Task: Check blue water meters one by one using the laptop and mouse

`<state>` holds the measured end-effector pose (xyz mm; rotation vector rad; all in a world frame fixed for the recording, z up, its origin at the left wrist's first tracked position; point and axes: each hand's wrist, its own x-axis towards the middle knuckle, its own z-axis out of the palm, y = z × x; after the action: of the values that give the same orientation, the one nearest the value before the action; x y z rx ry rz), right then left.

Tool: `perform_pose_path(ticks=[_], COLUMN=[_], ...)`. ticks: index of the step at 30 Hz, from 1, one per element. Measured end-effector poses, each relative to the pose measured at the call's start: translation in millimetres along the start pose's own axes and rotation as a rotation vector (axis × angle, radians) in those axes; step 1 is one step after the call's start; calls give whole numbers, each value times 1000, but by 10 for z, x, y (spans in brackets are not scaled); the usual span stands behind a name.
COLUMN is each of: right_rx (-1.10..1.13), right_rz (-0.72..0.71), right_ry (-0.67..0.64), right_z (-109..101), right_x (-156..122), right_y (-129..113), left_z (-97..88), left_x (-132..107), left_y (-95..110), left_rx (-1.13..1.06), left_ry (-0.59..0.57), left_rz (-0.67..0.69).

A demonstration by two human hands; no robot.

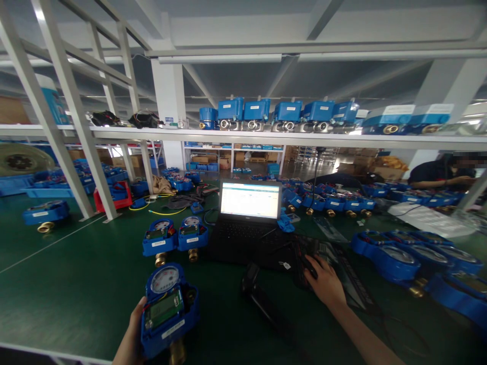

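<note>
At the near edge of the green bench (76,284), the left hand (131,339) is wrapped around a blue water meter (169,309), fingers closed on its left side, holding it upright so its round dial and small green display face the camera, with a brass fitting showing at its bottom. Just beyond it a black handheld scanner (262,299) lies on the bench, untouched. The right hand (323,284) rests flat, fingers spread, on a black keyboard-like device (327,258) with nothing gripped in it, cables trailing off to the right. Judging from this, the step in hand looks like logging or checking the held meter against the open laptop (247,218), whose screen shows a table of rows; the next move would seem to call for keeping the display steady and legible while the right hand keys or reaches for the scanner. Two more water meters (175,238) stand side by side left of the laptop, and a row of others (414,258) lies to the right. Farther back, blue trays (49,191) hold more meters, though their contents are too small to tell exactly. An overhead shelf (266,134) carries a line of blue valve units (277,114). Another person (445,175) works at the far right.
</note>
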<state>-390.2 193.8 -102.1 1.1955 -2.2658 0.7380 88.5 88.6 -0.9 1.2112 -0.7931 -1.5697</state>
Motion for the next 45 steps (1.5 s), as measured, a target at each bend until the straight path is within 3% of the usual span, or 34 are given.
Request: perform_pose_path(ticks=[28,45], right_rx=[46,79], right_rz=[-37,-43], right_ry=[0,19], right_z=[22,70], right_x=[-6,-4], right_y=[8,73], left_z=[-22,-56], left_x=[74,71], left_y=[-51,-68], left_rx=[-59,-96], left_ry=[10,-134], left_rz=[1,-39])
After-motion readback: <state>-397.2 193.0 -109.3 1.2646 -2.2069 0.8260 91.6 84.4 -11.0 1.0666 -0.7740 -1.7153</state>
